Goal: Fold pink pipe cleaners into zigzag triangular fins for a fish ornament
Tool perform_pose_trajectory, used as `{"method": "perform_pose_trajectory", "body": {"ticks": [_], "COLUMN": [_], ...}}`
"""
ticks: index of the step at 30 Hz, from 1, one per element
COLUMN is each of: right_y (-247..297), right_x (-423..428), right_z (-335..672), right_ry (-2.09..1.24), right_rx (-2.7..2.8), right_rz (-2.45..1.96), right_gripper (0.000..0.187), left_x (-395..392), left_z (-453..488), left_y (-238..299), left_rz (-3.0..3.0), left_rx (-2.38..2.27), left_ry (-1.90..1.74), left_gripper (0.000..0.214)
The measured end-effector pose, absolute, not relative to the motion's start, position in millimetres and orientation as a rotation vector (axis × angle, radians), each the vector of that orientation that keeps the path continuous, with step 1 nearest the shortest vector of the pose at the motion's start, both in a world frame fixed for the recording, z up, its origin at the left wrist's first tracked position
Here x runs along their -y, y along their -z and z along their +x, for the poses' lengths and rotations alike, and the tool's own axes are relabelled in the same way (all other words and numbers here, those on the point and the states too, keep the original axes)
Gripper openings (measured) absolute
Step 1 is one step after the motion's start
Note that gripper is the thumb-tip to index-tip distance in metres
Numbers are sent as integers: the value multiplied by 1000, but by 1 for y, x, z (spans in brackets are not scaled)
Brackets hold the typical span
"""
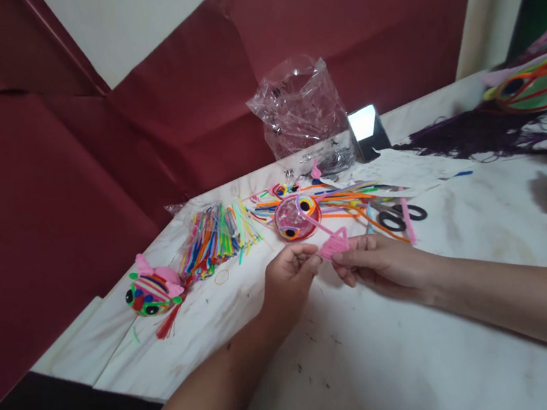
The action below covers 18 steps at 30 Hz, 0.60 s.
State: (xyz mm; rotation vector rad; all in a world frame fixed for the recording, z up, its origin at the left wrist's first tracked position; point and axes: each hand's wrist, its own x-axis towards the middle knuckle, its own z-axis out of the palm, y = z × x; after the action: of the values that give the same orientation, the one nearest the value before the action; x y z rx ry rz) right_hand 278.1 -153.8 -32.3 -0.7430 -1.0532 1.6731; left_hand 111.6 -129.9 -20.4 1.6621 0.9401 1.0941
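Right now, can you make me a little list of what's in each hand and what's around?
Left hand: fingertips at the pink piece's edge
Right hand: holding the pink piece
Beyond hands: round red-rimmed piece with eyes
Left side: colorful fish-like toy, colored sticks
Right side: black-handled scissors
Back: clear plastic bag

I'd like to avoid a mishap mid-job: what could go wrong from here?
1. The pink piece between the left hand and right hand looks flimsy and might bend if pulled.
2. The scissors lie just beyond the right hand; a forward sweep might knock them.
3. The phone stands tilted beside the plastic bag and might topple if bumped.
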Motion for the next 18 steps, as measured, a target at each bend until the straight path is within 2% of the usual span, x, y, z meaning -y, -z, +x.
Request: {"method": "perform_pose_trajectory", "body": {"ticks": [7,18], "right_y": [35,35], "right_x": [156,158], "right_z": [278,279], "right_ry": [-1809,-1834], "right_rx": [1068,1035], "right_rz": [-631,-595], "right_gripper": [19,14], "left_x": [128,129], "left_z": [106,107], "left_y": [21,22], "left_rz": [2233,2248], "left_rx": [-718,-660], "left_ry": [-1211,-1280], "left_gripper": [18,14]}}
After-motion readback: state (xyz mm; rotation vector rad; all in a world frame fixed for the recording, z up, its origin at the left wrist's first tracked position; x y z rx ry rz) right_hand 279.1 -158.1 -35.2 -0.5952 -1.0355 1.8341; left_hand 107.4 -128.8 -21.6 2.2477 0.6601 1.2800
